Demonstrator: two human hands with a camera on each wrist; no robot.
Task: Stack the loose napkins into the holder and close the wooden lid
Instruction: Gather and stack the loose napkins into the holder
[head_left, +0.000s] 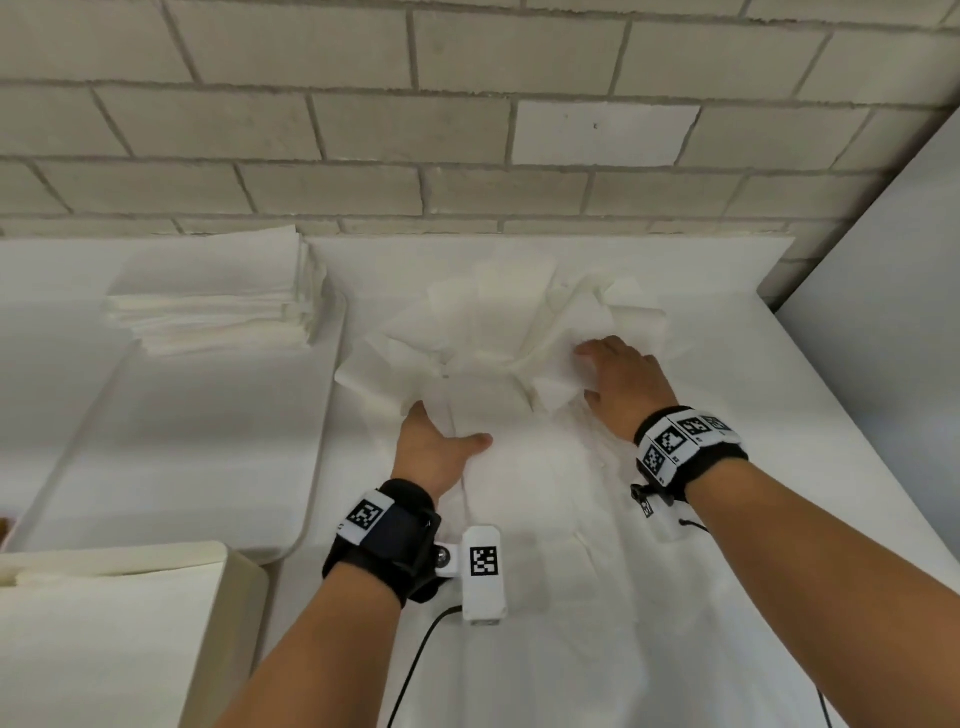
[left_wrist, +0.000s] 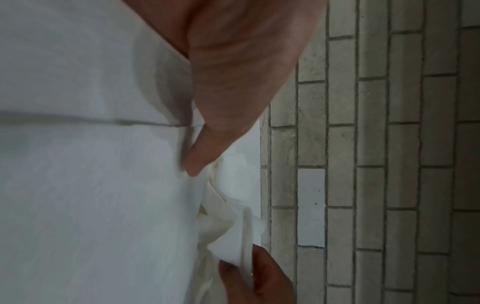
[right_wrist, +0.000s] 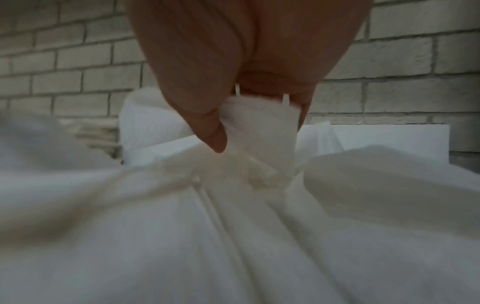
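Note:
A heap of loose white napkins (head_left: 493, 332) lies crumpled in the middle of the white table (head_left: 727, 597). My left hand (head_left: 441, 434) is at the heap's near left side; its fingers are hidden under a napkin and the thumb lies on top, holding the sheet. My right hand (head_left: 592, 374) is on the heap's right side. The right wrist view shows its thumb and fingers pinching a folded napkin (right_wrist: 259, 123). In the left wrist view my left thumb (left_wrist: 197, 160) presses on a napkin (left_wrist: 91, 185). The cream napkin holder (head_left: 104, 623) stands at the near left, with white sheets inside.
A neat stack of napkins (head_left: 218, 301) rests on a white tray (head_left: 182, 467) at the back left. A brick wall (head_left: 467, 130) runs right behind the table. A grey panel (head_left: 883, 338) borders the right side. A brown sliver (head_left: 5, 527) shows at the left frame edge.

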